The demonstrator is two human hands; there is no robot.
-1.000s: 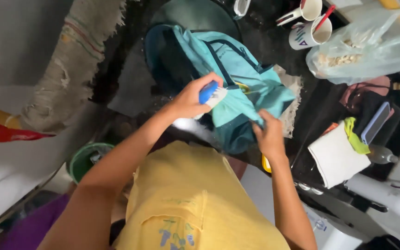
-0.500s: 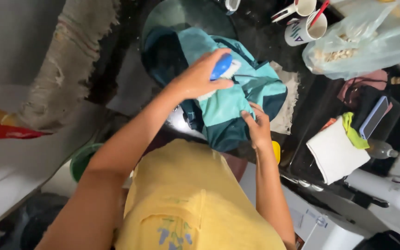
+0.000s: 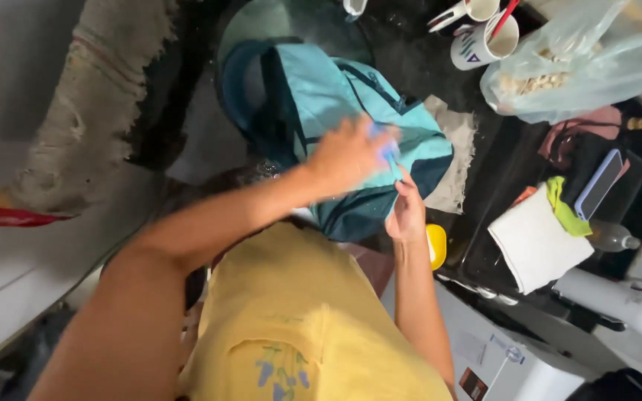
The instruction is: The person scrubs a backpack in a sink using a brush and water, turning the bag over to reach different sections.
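Observed from the head camera, left to right. Noted a worn woven mat [image 3: 76,111] hanging at far left, with a red strip [image 3: 1,217] below it. Found a teal backpack [image 3: 321,104] lying at centre on a dark wet counter [image 3: 425,67], its dark-blue lower end nearest the yellow shirt [image 3: 299,319]. Recorded the left hand [image 3: 347,154] curled over the backpack's fabric, closed around a small blue object [image 3: 389,148] too blurred to identify. Recorded the right hand [image 3: 407,212] just beside it, fingers gathered and pinching the backpack's fabric at its lower edge. Noted a grey cloth [image 3: 458,160] under the backpack's right side and a yellow item [image 3: 436,245] below. Logged further right: two mugs [image 3: 484,37], a clear plastic bag [image 3: 588,59], a phone [image 3: 597,184], a folded white cloth [image 3: 536,241].
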